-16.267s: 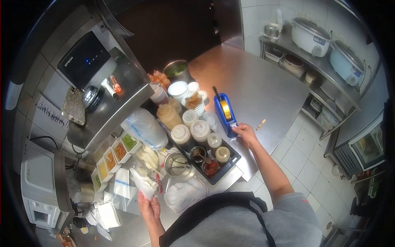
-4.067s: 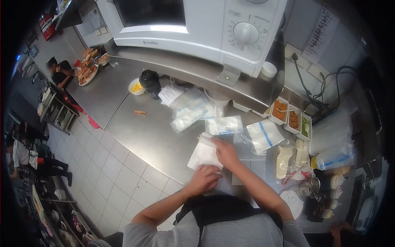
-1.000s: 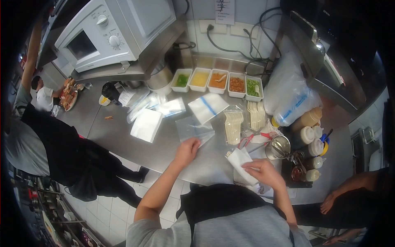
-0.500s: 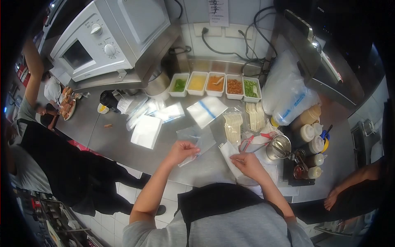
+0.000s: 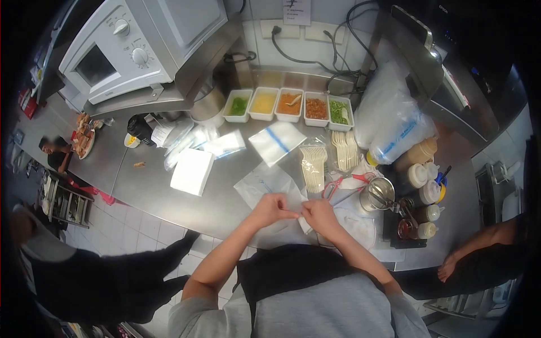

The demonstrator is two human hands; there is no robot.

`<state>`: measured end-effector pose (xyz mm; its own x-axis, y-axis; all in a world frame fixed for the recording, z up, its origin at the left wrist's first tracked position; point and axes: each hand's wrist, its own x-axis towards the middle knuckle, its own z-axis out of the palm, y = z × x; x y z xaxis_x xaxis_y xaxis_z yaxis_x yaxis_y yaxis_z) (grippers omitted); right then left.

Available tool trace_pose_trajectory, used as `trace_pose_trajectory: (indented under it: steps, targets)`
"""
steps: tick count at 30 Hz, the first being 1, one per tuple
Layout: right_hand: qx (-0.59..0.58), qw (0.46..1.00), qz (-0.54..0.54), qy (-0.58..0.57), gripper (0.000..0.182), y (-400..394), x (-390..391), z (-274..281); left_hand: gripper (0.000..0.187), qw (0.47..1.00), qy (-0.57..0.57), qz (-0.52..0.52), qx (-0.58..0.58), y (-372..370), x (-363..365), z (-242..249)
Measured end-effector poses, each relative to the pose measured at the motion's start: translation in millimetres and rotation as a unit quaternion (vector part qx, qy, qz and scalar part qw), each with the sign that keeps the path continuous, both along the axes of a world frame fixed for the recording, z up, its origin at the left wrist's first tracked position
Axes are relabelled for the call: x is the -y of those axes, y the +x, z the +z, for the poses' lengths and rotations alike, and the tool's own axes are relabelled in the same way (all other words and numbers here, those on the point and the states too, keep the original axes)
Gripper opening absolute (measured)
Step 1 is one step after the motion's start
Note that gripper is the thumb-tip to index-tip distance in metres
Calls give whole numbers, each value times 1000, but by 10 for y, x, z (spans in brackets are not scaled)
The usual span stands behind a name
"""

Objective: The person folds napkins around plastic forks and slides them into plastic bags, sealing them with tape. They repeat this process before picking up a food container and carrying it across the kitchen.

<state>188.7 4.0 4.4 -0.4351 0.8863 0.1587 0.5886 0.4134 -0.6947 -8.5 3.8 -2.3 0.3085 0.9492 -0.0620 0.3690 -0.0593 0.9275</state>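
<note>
My left hand (image 5: 271,209) is closed with thumb and fingers pinched on a clear plastic bag (image 5: 262,183), which spreads over the steel counter beyond and below it. Right beside it, my right hand (image 5: 319,217) is closed round a folded white napkin (image 5: 305,226), mostly hidden behind the fingers. The fingertips of both hands come together at the bag's edge. Past my right hand lie packs of pale forks (image 5: 313,169) in clear wrap and red-handled scissors (image 5: 333,187).
White napkins (image 5: 191,172) and a stack of blue-striped bags (image 5: 276,141) lie on the counter. Behind them stand white tubs of toppings (image 5: 262,104). At right are a metal cup (image 5: 377,194) and sauce bottles (image 5: 429,191). A person (image 5: 84,270) stands at left; another person's arm (image 5: 473,250) shows at right.
My hands have come together: the left moved right with the bag, the right moved left with the napkin. The forks that poked out of the napkin no longer show. The person at left has shifted.
</note>
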Motion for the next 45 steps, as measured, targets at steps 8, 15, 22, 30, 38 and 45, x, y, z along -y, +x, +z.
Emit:
trace_pose_trajectory:
  steps: [8, 15, 22, 30, 38, 45]
  targets:
    - [5, 1000, 1, 29, 17, 137, -86, 57, 23, 994, 15, 107, -20, -271, 6, 293]
    - [-18, 997, -69, 5, 17, 392, 24, 254, 11, 971, 200, -11, -132, 140, 281, 239]
    - [-71, 993, -95, 13, 12, 544, 284, 395, 26, 932, 258, 60, -249, 324, 542, 91]
    - [-46, 996, 20, -71, 28, 482, 544, 475, 45, 963, 126, 20, -238, 356, 557, -56]
    - [-127, 965, 45, -224, 38, 312, 342, 89, 44, 946, 208, -6, -249, 423, 469, 189]
    - [-435, 757, -22, -488, 42, 180, 230, -82, 52, 938, 225, -46, -258, 429, 505, 314]
